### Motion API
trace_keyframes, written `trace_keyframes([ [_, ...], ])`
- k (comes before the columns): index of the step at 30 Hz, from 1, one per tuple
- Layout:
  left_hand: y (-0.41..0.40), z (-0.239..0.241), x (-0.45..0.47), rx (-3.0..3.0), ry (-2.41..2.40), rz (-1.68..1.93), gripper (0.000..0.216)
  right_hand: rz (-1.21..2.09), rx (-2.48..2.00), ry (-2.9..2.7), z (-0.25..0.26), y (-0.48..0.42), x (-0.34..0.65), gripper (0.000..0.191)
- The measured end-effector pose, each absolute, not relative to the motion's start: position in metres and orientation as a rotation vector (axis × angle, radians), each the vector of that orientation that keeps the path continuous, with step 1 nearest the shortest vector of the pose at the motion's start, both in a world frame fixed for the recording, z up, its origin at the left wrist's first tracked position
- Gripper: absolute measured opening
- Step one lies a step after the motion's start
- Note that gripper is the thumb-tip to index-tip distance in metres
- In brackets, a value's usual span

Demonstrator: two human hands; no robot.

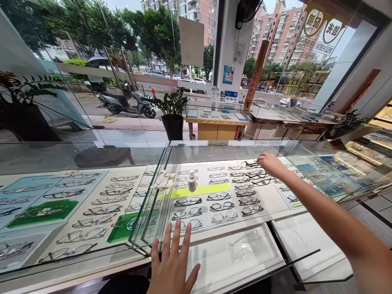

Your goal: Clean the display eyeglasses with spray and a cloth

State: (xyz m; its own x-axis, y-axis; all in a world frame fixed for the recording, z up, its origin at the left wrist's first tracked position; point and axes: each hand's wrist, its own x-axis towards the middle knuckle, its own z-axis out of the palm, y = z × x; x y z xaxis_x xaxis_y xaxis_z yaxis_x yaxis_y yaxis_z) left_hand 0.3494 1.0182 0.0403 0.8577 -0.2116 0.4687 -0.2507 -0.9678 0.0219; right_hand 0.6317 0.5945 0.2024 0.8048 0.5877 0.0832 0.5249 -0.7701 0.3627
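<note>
My left hand (174, 257) is spread with fingers apart over the near edge of the display case, close to the front row of eyeglasses (190, 224). Stretched toward the far side, my right hand (271, 165) has its fingers pinched at a dark pair of eyeglasses (251, 164). More dark frames (259, 176) lie just below that hand. A small white spray bottle (192, 181) stands upright on the glass, left of the middle. Beside it rests a crumpled pale cloth (163, 180). Rows of eyeglasses (221, 196) fill the white display surface.
A second glass case (92, 200) with eyeglasses and green trays adjoins on the left. Below the front edge, an open drawer (248, 249) holds a clear plastic bag (248, 245). Behind the cases stand a potted plant (172, 112), a further display table (211, 116) and large windows.
</note>
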Motion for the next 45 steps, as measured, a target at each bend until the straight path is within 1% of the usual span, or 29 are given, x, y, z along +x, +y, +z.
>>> trace_keyframes([
  [5, 1.019, 0.042, 0.347, 2.957, -0.352, 0.706, 0.094, 0.230, 2.679, 0.805, 0.169, 0.598, 0.659, 0.028],
  [12, 1.018, 0.043, 0.347, 2.950, -0.335, 0.674, 0.092, 0.222, 2.692, 0.771, 0.146, 0.591, 0.673, 0.028],
  [24, 1.018, 0.042, 0.347, 2.958, -0.354, 0.692, 0.093, 0.240, 2.718, 0.787, 0.144, 0.579, 0.671, 0.032],
  [36, 1.018, 0.044, 0.346, 2.989, -0.332, 0.623, 0.090, 0.224, 2.759, 0.793, 0.143, 0.568, 0.667, 0.028],
  [45, 1.018, 0.044, 0.346, 2.994, -0.333, 0.624, 0.090, 0.193, 2.836, 0.706, 0.146, 0.583, 0.672, 0.027],
])
